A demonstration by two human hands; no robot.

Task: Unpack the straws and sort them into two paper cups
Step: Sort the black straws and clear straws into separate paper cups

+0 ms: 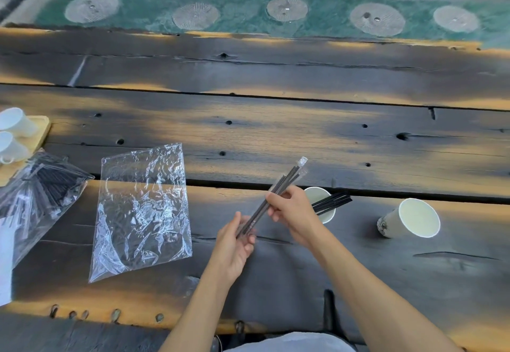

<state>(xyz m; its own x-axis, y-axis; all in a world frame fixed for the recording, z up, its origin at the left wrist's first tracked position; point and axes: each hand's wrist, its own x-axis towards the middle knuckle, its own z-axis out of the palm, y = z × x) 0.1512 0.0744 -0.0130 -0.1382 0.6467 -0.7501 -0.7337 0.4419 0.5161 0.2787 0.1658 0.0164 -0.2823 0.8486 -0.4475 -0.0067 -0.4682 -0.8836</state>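
A few black straws in clear wrappers (287, 180) slant up to the right above the dark wooden table (276, 136). My left hand (234, 244) grips their lower end and my right hand (292, 211) pinches them near the middle. Just behind my right hand stands a white paper cup (317, 194) with several bare black straws (335, 200) leaning out to the right. A second paper cup (414, 217) stands empty further right. At the far left lies a clear bag full of wrapped black straws (41, 191).
An empty crinkled clear plastic bag (143, 208) lies flat left of my hands. Two white mugs (13, 133) sit on a light wooden tray (38, 130) at the left edge. Beyond the table is a green strip with round stone discs.
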